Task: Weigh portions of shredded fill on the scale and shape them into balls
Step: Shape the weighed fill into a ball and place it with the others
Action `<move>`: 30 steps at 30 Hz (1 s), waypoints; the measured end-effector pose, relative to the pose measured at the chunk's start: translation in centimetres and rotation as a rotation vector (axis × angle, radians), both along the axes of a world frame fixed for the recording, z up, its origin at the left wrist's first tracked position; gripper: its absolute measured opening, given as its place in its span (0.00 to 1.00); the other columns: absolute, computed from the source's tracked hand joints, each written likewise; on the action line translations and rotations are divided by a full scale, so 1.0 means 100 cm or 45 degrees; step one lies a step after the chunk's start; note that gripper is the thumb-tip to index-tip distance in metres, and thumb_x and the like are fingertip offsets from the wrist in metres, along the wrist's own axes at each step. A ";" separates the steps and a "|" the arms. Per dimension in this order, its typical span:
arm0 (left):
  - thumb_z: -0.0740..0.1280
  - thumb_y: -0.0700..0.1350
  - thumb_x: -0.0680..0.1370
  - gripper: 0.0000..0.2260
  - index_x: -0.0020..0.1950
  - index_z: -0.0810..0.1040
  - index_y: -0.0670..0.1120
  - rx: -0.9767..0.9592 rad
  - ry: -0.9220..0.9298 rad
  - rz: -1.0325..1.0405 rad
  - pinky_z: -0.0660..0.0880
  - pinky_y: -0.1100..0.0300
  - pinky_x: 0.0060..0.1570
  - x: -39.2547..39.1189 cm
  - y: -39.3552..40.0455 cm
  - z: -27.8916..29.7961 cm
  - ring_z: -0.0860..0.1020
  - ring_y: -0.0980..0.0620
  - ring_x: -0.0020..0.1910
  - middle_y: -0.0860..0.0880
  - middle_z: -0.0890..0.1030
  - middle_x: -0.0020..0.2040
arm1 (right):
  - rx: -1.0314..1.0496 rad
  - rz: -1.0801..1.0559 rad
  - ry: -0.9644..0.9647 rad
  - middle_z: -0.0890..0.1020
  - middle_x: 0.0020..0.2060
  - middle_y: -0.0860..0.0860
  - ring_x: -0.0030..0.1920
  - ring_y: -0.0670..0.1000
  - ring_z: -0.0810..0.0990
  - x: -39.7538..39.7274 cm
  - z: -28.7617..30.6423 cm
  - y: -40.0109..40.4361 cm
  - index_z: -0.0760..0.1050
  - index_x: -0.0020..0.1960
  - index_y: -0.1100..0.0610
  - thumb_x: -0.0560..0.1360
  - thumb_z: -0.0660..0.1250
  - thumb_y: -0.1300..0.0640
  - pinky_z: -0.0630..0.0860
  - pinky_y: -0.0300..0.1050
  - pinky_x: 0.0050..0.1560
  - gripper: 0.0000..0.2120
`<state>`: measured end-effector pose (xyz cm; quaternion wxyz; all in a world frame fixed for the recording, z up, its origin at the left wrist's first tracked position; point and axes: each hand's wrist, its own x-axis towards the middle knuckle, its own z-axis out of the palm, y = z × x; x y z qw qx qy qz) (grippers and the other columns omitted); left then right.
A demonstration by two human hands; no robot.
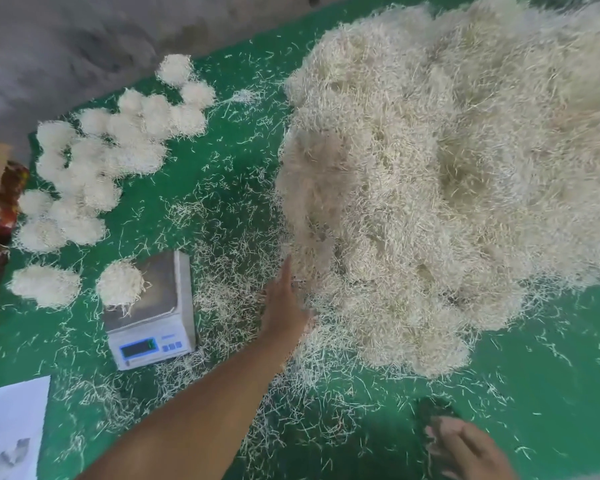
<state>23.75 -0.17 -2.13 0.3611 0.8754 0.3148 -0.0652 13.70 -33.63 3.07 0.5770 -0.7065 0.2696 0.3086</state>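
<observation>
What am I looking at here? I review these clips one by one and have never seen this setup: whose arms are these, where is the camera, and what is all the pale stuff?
There is no machine: a person works with bare hands, filmed by a camera worn on their head, looking down at a green table. The large heap of shredded fill is the raw material. The left hand reaches into the heap's edge; whether its grip has closed on any fill cannot be told. The right hand is low in the picture, blurred, apparently empty. The digital scale carries one portion of fill on its pan. Finished balls lie grouped to the left. Loose strands are scattered across the surface.
</observation>
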 end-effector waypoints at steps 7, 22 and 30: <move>0.71 0.31 0.75 0.26 0.72 0.73 0.42 0.060 0.306 -0.226 0.79 0.65 0.34 0.038 -0.013 -0.007 0.79 0.54 0.45 0.47 0.78 0.55 | -0.006 0.220 0.105 0.88 0.45 0.57 0.47 0.66 0.86 -0.003 -0.032 -0.010 0.85 0.52 0.60 0.82 0.69 0.60 0.82 0.71 0.52 0.07; 0.75 0.34 0.75 0.26 0.72 0.74 0.46 -0.284 0.013 0.032 0.80 0.61 0.34 -0.085 0.001 0.135 0.77 0.52 0.36 0.49 0.79 0.53 | 0.115 0.647 -0.331 0.84 0.55 0.33 0.51 0.44 0.86 0.063 0.073 0.082 0.76 0.68 0.36 0.82 0.69 0.48 0.85 0.50 0.55 0.16; 0.74 0.39 0.74 0.21 0.57 0.77 0.63 -0.300 -0.125 -0.165 0.74 0.63 0.29 -0.152 0.023 0.208 0.78 0.57 0.35 0.57 0.78 0.58 | 0.035 1.397 -0.888 0.35 0.81 0.31 0.83 0.44 0.45 0.049 0.133 0.177 0.40 0.80 0.24 0.71 0.80 0.53 0.66 0.53 0.77 0.59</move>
